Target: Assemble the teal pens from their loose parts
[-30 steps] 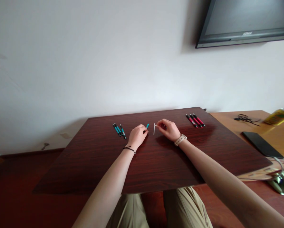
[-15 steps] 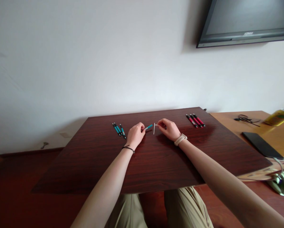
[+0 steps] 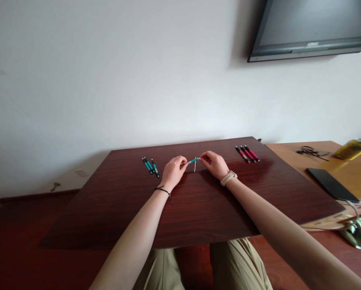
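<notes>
My left hand (image 3: 174, 171) pinches a teal pen barrel (image 3: 192, 160) that points right and slightly away from me. My right hand (image 3: 213, 163) pinches a thin white pen refill (image 3: 198, 158), much of it covered by the fingers. The refill's end meets the open end of the barrel; how far it is inside I cannot tell. Just below the barrel a second thin white stick (image 3: 194, 166), like another refill, lies on the dark table. Left of my left hand lie several teal and black pens (image 3: 150, 166).
Several red and black pens (image 3: 247, 154) lie at the right rear of the dark wooden table (image 3: 204, 213). A lighter table (image 3: 313, 155) adjoins on the right, bearing a black cable (image 3: 311, 151), a flat black device (image 3: 332, 184) and a yellow can (image 3: 352, 149). A television (image 3: 311, 34) hangs above.
The teal barrel in my left hand has moved right to the white refill in my right hand, closing the gap between them. My right hand has barely moved.
</notes>
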`<state>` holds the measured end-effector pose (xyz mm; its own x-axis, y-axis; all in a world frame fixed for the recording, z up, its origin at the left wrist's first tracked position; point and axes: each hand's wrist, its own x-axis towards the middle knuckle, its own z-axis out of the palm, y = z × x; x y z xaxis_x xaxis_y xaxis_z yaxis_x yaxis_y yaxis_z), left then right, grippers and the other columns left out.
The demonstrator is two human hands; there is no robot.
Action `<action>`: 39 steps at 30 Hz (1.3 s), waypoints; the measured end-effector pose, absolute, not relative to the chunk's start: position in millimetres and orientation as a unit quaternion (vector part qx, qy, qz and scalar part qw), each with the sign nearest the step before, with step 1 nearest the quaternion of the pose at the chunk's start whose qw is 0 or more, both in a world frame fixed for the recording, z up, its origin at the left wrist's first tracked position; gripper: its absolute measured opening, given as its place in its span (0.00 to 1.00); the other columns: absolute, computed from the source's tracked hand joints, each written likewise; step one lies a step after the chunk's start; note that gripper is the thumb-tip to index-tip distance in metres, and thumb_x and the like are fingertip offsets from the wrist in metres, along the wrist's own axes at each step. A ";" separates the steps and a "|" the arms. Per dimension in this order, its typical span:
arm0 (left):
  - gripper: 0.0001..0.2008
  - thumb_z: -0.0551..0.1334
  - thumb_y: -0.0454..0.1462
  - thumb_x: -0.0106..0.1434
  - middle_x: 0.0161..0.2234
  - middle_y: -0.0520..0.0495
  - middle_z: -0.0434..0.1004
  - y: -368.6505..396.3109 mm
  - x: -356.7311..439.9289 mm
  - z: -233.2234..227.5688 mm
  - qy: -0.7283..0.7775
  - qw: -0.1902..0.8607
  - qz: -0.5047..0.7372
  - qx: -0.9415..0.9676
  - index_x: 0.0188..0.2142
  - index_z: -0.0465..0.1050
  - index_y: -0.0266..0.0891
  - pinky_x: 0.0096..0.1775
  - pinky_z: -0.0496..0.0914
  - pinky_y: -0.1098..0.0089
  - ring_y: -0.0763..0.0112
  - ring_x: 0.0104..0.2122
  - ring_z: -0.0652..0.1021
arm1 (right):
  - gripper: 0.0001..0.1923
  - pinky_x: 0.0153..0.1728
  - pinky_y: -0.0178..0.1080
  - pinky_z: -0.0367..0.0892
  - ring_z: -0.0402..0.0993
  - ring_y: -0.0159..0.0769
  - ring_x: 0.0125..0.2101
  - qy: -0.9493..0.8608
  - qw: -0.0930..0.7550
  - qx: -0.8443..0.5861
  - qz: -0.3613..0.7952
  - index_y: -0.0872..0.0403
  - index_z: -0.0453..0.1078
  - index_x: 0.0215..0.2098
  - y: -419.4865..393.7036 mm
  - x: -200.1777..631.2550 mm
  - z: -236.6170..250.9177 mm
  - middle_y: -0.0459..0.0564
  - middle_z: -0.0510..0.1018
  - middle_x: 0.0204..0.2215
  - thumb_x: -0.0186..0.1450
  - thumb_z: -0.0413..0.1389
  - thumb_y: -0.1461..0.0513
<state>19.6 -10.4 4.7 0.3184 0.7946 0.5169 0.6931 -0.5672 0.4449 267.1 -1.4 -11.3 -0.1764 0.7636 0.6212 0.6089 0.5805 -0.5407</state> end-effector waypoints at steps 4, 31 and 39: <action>0.04 0.64 0.33 0.70 0.41 0.47 0.82 -10.2 19.2 3.8 0.463 0.069 0.358 0.808 0.42 0.74 0.44 0.45 0.74 0.65 0.63 0.43 0.81 | 0.04 0.38 0.40 0.70 0.75 0.40 0.33 -0.756 0.457 -0.462 0.078 0.51 0.75 0.40 -1.8 267.3 -10.9 0.51 0.81 0.36 0.72 0.60 0.60; 0.08 0.65 0.34 0.69 0.44 0.47 0.84 -7.5 24.0 -4.2 0.389 0.209 0.438 0.783 0.48 0.77 0.43 0.45 0.76 0.65 0.65 0.40 0.83 | 0.20 0.43 0.42 0.76 0.78 0.40 0.40 -0.802 0.466 -0.336 0.163 0.48 0.72 0.64 -24.7 261.9 13.4 0.53 0.80 0.45 0.77 0.53 0.54; 0.08 0.63 0.37 0.70 0.44 0.43 0.83 -1.1 25.9 -13.5 0.377 0.262 0.460 0.760 0.47 0.78 0.40 0.45 0.78 0.64 0.63 0.41 0.83 | 0.28 0.63 0.55 0.66 0.70 0.51 0.59 -0.833 0.402 -0.375 0.070 0.46 0.63 0.72 -16.4 259.5 5.1 0.57 0.74 0.60 0.75 0.54 0.58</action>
